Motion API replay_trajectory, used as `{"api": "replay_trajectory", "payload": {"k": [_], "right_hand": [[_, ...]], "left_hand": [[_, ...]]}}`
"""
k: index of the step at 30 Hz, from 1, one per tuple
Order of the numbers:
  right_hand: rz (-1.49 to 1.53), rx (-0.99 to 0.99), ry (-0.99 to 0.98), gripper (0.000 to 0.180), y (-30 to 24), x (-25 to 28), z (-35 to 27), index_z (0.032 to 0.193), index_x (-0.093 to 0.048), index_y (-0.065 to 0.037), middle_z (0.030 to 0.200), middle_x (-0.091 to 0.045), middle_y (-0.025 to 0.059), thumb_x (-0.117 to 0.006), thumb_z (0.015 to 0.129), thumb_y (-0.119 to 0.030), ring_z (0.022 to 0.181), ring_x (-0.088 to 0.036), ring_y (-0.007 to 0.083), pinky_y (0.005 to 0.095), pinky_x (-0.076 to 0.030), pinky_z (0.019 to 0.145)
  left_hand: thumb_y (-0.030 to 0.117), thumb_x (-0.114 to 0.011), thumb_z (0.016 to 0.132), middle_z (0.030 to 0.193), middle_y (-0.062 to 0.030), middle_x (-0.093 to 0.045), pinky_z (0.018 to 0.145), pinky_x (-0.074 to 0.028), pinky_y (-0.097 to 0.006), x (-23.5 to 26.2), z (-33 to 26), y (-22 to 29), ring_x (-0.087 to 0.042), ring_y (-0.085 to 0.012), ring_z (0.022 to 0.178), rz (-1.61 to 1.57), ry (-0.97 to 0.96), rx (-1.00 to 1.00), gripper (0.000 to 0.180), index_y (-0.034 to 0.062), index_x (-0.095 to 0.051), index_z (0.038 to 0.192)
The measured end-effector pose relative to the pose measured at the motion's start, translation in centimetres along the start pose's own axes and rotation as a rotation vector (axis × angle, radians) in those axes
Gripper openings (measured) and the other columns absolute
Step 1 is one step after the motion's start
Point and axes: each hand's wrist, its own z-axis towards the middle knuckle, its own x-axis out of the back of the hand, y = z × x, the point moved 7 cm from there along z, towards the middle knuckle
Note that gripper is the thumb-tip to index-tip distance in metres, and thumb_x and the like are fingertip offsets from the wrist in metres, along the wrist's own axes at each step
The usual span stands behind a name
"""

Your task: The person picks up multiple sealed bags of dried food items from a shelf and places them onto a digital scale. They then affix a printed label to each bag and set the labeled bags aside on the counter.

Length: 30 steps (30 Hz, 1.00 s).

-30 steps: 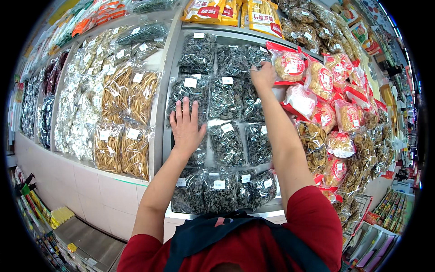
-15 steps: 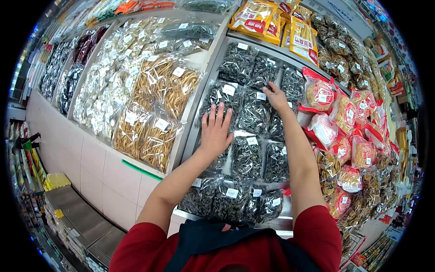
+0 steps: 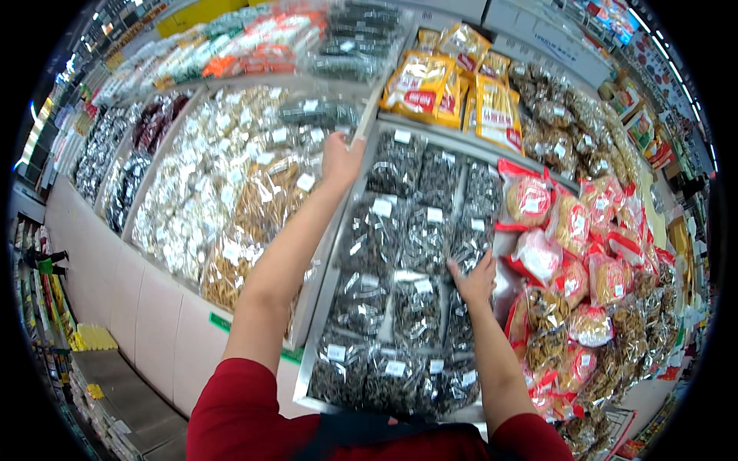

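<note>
Since a moment ago the left hand has risen, gripping the bin's upper corner, while the right hand lies spread on clear bags of dark dried fungus.

**A sloped shop display under bright light**

In front of me a slanted display counter is split by pale dividers into bins packed with clear bags. Its front is faced with pale tiled panels carrying a green strip. Low to my left runs a grey floor with a yellow stack. Light glares off the plastic.
</note>
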Motion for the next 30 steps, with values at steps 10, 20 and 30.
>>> {"api": "replay_trajectory", "payload": {"k": [10, 20, 30], "right_hand": [[-0.074, 0.06, 0.032, 0.12, -0.4, 0.0, 0.0, 0.147, -0.014, -0.001, 0.145, -0.027, 0.0252, -0.068, 0.065, -0.07, 0.133, -0.028, 0.0395, 0.0565, -0.028, 0.102], [-0.03, 0.092, 0.046, 0.117, -0.2, -0.2, 0.0, 0.146, -0.016, 0.0, 0.144, -0.028, 0.0267, -0.069, 0.066, -0.067, 0.133, -0.029, 0.0413, 0.0578, -0.027, 0.103], [-0.036, 0.036, 0.04, 0.116, 0.7, -0.5, 0.6, 0.146, -0.017, -0.005, 0.144, -0.029, 0.0262, -0.068, 0.065, -0.069, 0.133, -0.029, 0.0414, 0.058, -0.027, 0.102]], "left_hand": [[0.01, -0.073, 0.075, 0.117, -0.0203, -0.049, 0.062, -0.059, -0.04, -2.7, 10.2, -9.3, -0.058, -0.0311, 0.093, -0.672, 0.206, 0.902, 0.068, -0.0073, -0.027, 0.123], [0.019, -0.069, 0.086, 0.111, -0.0143, -0.058, 0.072, -0.055, -0.038, -2.5, 17.4, 2.3, -0.061, -0.026, 0.094, -1.115, 0.031, 0.39, 0.055, 0.0023, -0.04, 0.129], [0.038, -0.066, 0.083, 0.116, -0.0195, -0.061, 0.092, -0.045, -0.039, -8.4, -0.1, 13.0, -0.061, -0.0321, 0.101, -0.115, -0.661, -0.449, 0.051, -0.0009, -0.061, 0.116]]}}
